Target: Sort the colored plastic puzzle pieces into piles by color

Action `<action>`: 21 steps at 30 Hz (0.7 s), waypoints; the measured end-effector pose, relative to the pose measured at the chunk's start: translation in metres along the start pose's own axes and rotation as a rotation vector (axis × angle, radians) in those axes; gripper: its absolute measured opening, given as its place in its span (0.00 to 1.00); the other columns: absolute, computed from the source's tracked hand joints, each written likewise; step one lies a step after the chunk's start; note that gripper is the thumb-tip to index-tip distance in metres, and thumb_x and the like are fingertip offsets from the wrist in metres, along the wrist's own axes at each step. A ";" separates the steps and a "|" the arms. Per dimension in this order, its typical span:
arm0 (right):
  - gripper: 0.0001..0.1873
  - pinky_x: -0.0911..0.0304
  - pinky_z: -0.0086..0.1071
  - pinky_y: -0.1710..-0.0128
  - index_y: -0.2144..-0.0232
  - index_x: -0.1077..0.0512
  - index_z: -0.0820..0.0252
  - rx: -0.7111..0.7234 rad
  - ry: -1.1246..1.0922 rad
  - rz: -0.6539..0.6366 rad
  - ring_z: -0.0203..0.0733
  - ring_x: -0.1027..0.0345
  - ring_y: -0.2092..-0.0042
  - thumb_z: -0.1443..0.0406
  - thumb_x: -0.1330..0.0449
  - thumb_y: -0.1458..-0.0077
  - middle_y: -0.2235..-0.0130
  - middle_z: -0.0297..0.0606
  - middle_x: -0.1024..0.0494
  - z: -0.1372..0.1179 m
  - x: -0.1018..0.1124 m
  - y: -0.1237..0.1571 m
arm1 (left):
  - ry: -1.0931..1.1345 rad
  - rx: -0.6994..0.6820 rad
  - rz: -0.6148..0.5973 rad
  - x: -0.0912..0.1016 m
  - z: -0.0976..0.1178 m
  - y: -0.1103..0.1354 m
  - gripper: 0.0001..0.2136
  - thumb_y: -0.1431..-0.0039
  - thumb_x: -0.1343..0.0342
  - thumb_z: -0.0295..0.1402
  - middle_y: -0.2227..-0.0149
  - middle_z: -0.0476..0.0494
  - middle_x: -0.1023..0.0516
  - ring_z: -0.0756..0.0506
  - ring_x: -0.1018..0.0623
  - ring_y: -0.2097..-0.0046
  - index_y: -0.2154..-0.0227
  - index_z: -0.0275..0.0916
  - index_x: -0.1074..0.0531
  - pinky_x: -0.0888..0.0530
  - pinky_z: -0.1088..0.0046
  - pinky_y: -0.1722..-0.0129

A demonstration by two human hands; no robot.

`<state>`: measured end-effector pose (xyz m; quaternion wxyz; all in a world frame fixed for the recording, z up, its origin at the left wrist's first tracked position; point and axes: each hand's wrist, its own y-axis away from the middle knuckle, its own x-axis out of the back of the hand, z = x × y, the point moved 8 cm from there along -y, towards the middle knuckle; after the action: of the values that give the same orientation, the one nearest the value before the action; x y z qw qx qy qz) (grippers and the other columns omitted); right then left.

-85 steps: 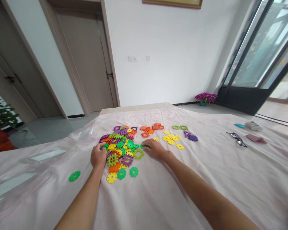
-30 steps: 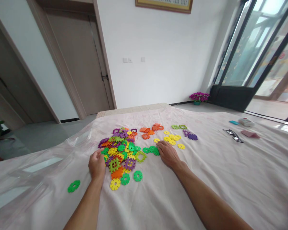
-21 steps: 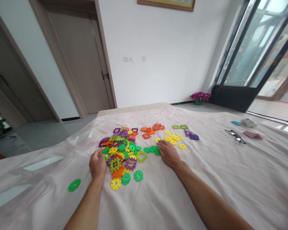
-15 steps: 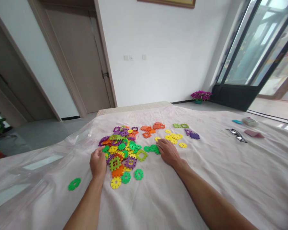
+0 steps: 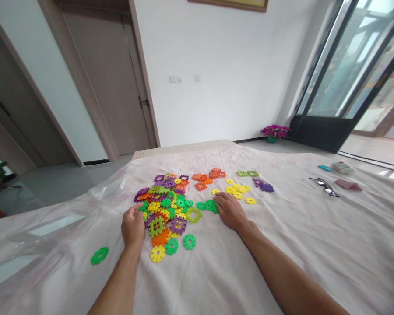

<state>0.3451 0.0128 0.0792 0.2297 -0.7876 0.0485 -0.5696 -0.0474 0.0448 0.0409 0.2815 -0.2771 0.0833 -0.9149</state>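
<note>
A heap of plastic building pieces [image 5: 164, 205] in green, yellow, purple and orange lies in front of me. My left hand [image 5: 133, 224] is at its left edge, fingers curled, with a green notched disc [image 5: 143, 206] at the fingertips. To the right, my right hand [image 5: 230, 210] reaches palm down, its thumb and fingers closed at the end of a short row of green discs [image 5: 206, 205]. Part of that last disc is hidden under the fingers. Yellow discs [image 5: 238, 190] form a group just beyond this hand.
Orange pieces [image 5: 201, 178], light green squares [image 5: 247, 173] and a dark purple square [image 5: 266, 187] lie in groups behind. One green disc [image 5: 100, 256] lies apart on the left. Eyeglasses [image 5: 325, 186] and a pink cloth-like item [image 5: 348, 184] rest on the sheet [image 5: 298, 236] at right.
Both hands keep nearly the same places. The view has shifted slightly, and the pieces and groups look unchanged.
</note>
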 end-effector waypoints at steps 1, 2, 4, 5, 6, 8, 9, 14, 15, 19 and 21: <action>0.14 0.40 0.36 0.45 0.51 0.24 0.57 0.000 0.000 -0.006 0.44 0.32 0.47 0.65 0.47 0.34 0.46 0.42 0.25 -0.001 0.000 0.000 | -0.009 -0.001 -0.003 -0.001 -0.001 0.000 0.18 0.46 0.51 0.32 0.56 0.43 0.21 0.42 0.22 0.55 0.55 0.42 0.22 0.27 0.65 0.51; 0.14 0.40 0.37 0.45 0.52 0.24 0.57 -0.001 0.001 -0.012 0.44 0.32 0.46 0.65 0.48 0.34 0.46 0.42 0.25 -0.001 0.000 0.000 | -0.017 -0.004 -0.004 -0.001 -0.001 -0.001 0.17 0.46 0.51 0.32 0.56 0.43 0.21 0.42 0.22 0.55 0.55 0.43 0.22 0.27 0.64 0.51; 0.14 0.40 0.37 0.45 0.52 0.24 0.57 -0.009 0.002 -0.020 0.44 0.32 0.46 0.66 0.48 0.34 0.45 0.41 0.25 -0.001 0.001 0.001 | -0.024 -0.009 0.000 -0.001 -0.001 -0.001 0.17 0.46 0.51 0.32 0.56 0.43 0.21 0.42 0.22 0.56 0.55 0.43 0.22 0.27 0.64 0.51; 0.15 0.40 0.37 0.45 0.52 0.24 0.56 -0.016 0.001 -0.023 0.44 0.32 0.46 0.66 0.48 0.35 0.45 0.41 0.25 0.000 0.001 0.001 | -0.021 -0.010 0.001 0.000 0.000 0.000 0.18 0.45 0.51 0.31 0.56 0.43 0.21 0.42 0.22 0.55 0.55 0.43 0.22 0.27 0.64 0.51; 0.15 0.40 0.37 0.45 0.52 0.24 0.56 -0.022 -0.001 -0.023 0.44 0.32 0.46 0.67 0.48 0.35 0.45 0.41 0.25 0.000 0.001 0.001 | -0.018 -0.008 0.003 0.000 0.000 0.000 0.18 0.45 0.51 0.31 0.55 0.43 0.21 0.42 0.22 0.55 0.55 0.43 0.22 0.28 0.64 0.51; 0.15 0.40 0.37 0.44 0.52 0.24 0.56 -0.028 -0.008 -0.018 0.43 0.32 0.46 0.67 0.47 0.35 0.45 0.41 0.25 0.001 0.001 0.002 | -0.022 0.001 -0.001 0.000 0.001 0.001 0.18 0.45 0.52 0.31 0.55 0.43 0.21 0.42 0.23 0.55 0.55 0.43 0.22 0.28 0.64 0.51; 0.15 0.40 0.36 0.44 0.51 0.25 0.56 -0.026 -0.012 -0.015 0.43 0.32 0.46 0.67 0.47 0.35 0.45 0.41 0.25 0.001 0.001 0.002 | -0.031 0.005 -0.004 0.000 0.002 0.001 0.18 0.45 0.52 0.31 0.55 0.43 0.21 0.42 0.23 0.55 0.56 0.43 0.22 0.28 0.63 0.51; 0.15 0.41 0.38 0.43 0.50 0.25 0.57 -0.041 -0.017 0.011 0.44 0.33 0.45 0.67 0.48 0.35 0.46 0.42 0.25 0.005 0.001 0.001 | -0.048 -0.003 -0.020 -0.001 0.004 0.000 0.18 0.46 0.52 0.31 0.55 0.43 0.21 0.41 0.23 0.55 0.56 0.43 0.22 0.28 0.62 0.49; 0.16 0.42 0.38 0.43 0.50 0.25 0.57 -0.053 -0.015 0.026 0.44 0.33 0.45 0.67 0.48 0.35 0.45 0.42 0.25 0.006 0.002 0.001 | -0.043 -0.005 -0.021 -0.001 0.003 0.000 0.18 0.46 0.51 0.31 0.55 0.43 0.21 0.41 0.23 0.55 0.55 0.42 0.22 0.28 0.62 0.49; 0.17 0.43 0.41 0.41 0.48 0.26 0.56 -0.134 0.011 0.119 0.47 0.35 0.44 0.68 0.48 0.36 0.44 0.42 0.26 0.016 0.008 0.005 | -0.022 0.005 -0.023 0.001 0.001 0.001 0.18 0.45 0.50 0.32 0.55 0.43 0.21 0.42 0.22 0.55 0.54 0.43 0.22 0.28 0.63 0.50; 0.19 0.43 0.44 0.41 0.46 0.27 0.55 -0.212 0.051 0.161 0.49 0.37 0.42 0.67 0.49 0.35 0.41 0.43 0.28 0.028 0.013 0.007 | -0.033 0.016 -0.023 0.002 0.000 0.001 0.18 0.45 0.50 0.33 0.55 0.43 0.21 0.41 0.22 0.56 0.53 0.43 0.22 0.28 0.62 0.51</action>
<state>0.3766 0.0108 0.0807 0.1888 -0.7864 0.1772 -0.5609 -0.0479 0.0429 0.0417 0.2744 -0.2910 0.0683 -0.9140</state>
